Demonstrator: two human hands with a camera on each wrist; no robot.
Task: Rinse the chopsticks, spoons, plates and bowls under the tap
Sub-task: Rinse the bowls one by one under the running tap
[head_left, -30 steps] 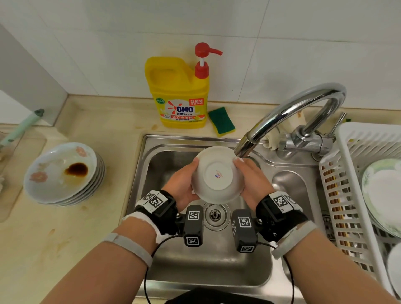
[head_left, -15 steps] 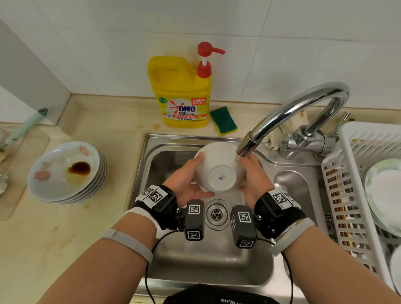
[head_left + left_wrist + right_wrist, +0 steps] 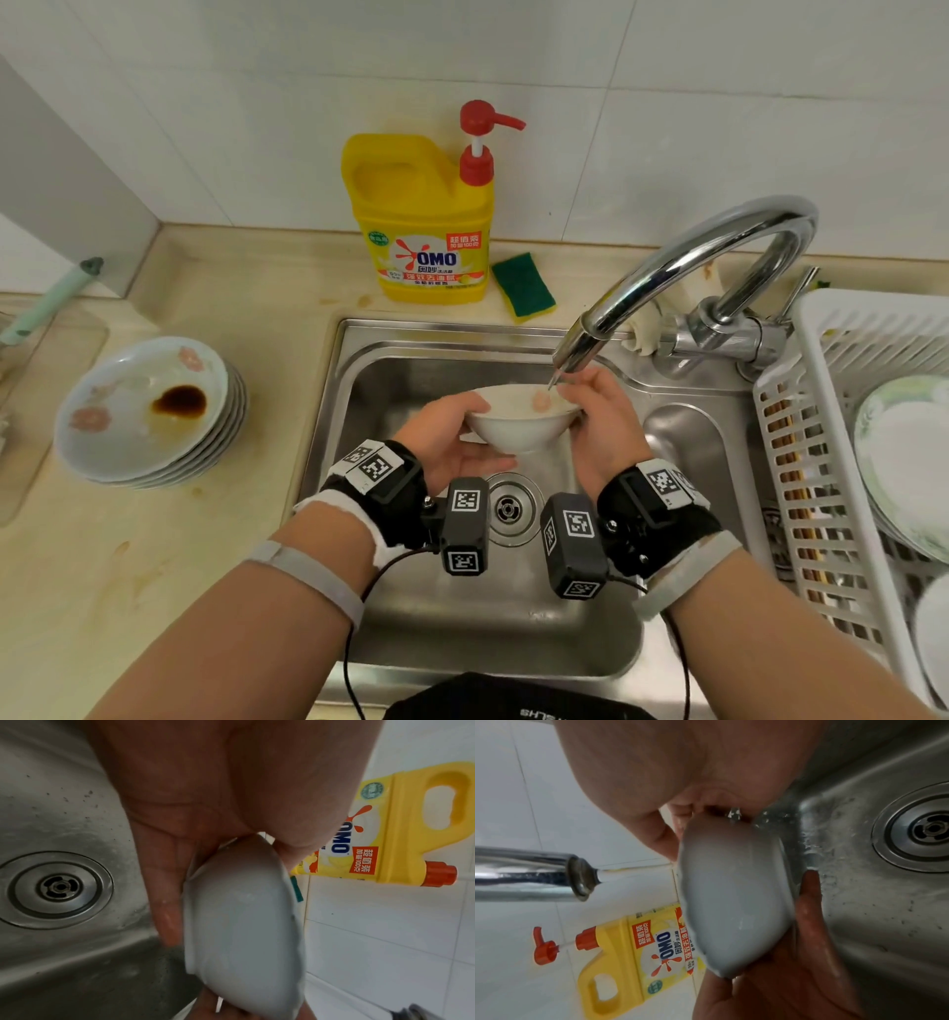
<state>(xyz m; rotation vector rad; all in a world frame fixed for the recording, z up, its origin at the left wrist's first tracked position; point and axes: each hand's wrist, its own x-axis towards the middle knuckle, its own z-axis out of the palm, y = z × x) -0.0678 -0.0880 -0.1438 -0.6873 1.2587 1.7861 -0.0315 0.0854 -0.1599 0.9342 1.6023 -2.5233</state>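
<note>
A small white bowl [image 3: 518, 421] [image 3: 246, 923] [image 3: 734, 902] is held upright over the steel sink [image 3: 513, 627], mouth up beneath the tap spout [image 3: 580, 349]. My left hand [image 3: 452, 442] grips its left rim, thumb on the edge and fingers under the base. My right hand [image 3: 601, 426] grips the right rim, with a fingertip inside the bowl. A thin stream of water [image 3: 634, 871] runs from the tap [image 3: 539, 872] into the bowl. A stack of dirty plates [image 3: 149, 411] with a brown sauce stain sits on the counter at left.
A yellow detergent bottle [image 3: 426, 226] and a green sponge [image 3: 524, 288] stand behind the sink. A white drying rack [image 3: 832, 462] at right holds rinsed plates [image 3: 909, 462] and chopsticks [image 3: 793, 493]. The sink drain [image 3: 508, 509] lies below the hands. A green-handled tool [image 3: 51, 298] lies far left.
The bowl turned from base-towards-me to upright with its mouth up under the spout. Both hands kept their hold and shifted slightly with it.
</note>
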